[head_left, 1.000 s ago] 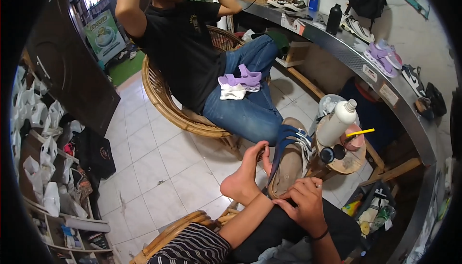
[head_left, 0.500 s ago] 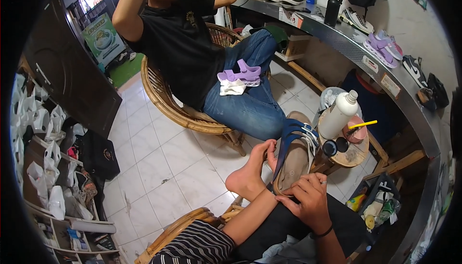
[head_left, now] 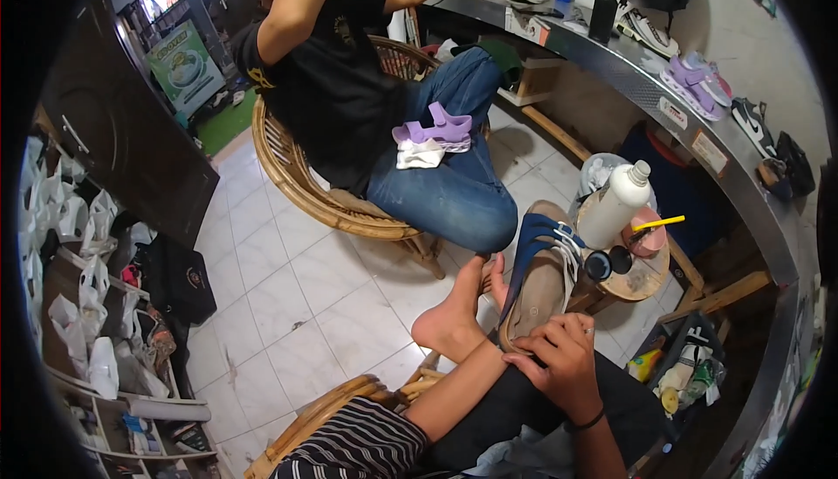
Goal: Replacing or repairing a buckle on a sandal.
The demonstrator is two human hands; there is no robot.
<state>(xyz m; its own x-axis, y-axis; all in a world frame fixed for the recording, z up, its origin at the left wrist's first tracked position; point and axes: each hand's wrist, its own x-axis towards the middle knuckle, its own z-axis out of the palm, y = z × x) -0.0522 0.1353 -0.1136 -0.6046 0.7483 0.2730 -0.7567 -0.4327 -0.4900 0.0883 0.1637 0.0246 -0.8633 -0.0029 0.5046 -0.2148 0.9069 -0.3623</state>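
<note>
My right hand [head_left: 556, 352], a dark band on its wrist and a ring on one finger, is closed on the heel end of a sandal [head_left: 535, 296]. This sandal has a greyish-brown footbed with blue and pale straps, and its toe points away from me. Fingers lie over the right side of the heel, with the thumb at the left. Beneath the hand is black cloth [head_left: 628, 396] over my lap. A bare foot [head_left: 449, 315] rests just left of the sandal, below a striped trouser leg [head_left: 349, 444]. My left hand is out of view.
A round stool [head_left: 642, 283] at right bears a white bottle [head_left: 615, 204], a pink cup [head_left: 644, 233] with a yellow-handled brush, and small dark lids. A co-worker [head_left: 323, 95] sits opposite with a purple sandal [head_left: 436, 130] on the lap. Shoes line the curved counter [head_left: 646, 86].
The sandal and my right hand have barely shifted. The co-worker's head has turned and moved left, and one raised arm has swung right across it.
</note>
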